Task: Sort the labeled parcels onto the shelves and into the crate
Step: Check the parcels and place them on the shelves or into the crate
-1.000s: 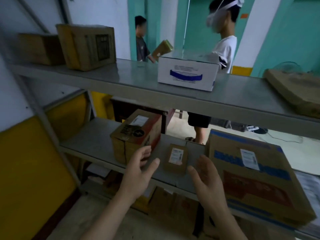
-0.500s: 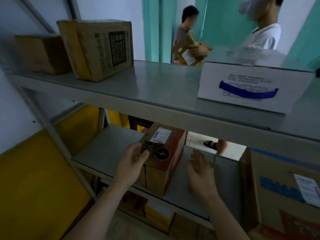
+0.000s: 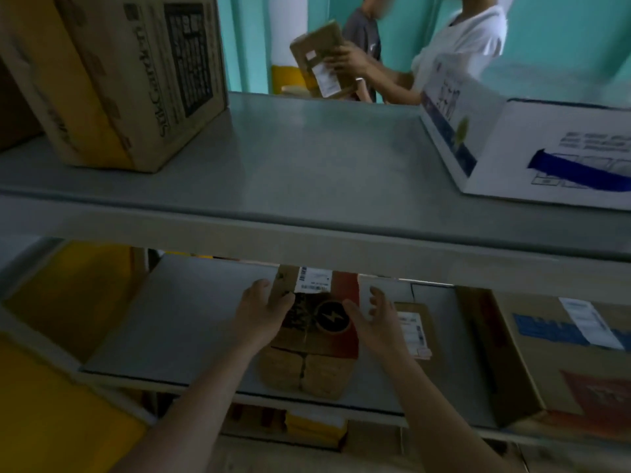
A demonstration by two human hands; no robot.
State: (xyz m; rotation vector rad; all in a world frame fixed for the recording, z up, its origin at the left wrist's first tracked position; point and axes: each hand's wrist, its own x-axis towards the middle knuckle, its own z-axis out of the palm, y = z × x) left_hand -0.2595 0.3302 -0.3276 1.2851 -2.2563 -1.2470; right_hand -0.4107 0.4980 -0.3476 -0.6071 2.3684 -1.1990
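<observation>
A brown and red parcel (image 3: 317,339) with a white label and a black lightning logo stands on the middle shelf (image 3: 170,322), partly under the upper shelf's edge. My left hand (image 3: 263,312) grips its left side, with the thumb lying on its top. My right hand (image 3: 379,322) is at its right side, fingers spread and thumb at the top by the logo. A small flat labeled parcel (image 3: 415,331) lies just behind my right hand.
A large carton with blue print (image 3: 563,356) fills the middle shelf's right end. On the upper shelf (image 3: 324,158) stand a brown carton (image 3: 136,80) at left and a white box (image 3: 546,151) at right. Two people behind hold a parcel (image 3: 319,59). Yellow packages (image 3: 314,425) lie below.
I have come closer to the shelves. My left hand has gone onto the logo parcel's left side and my right hand has come in to its right side.
</observation>
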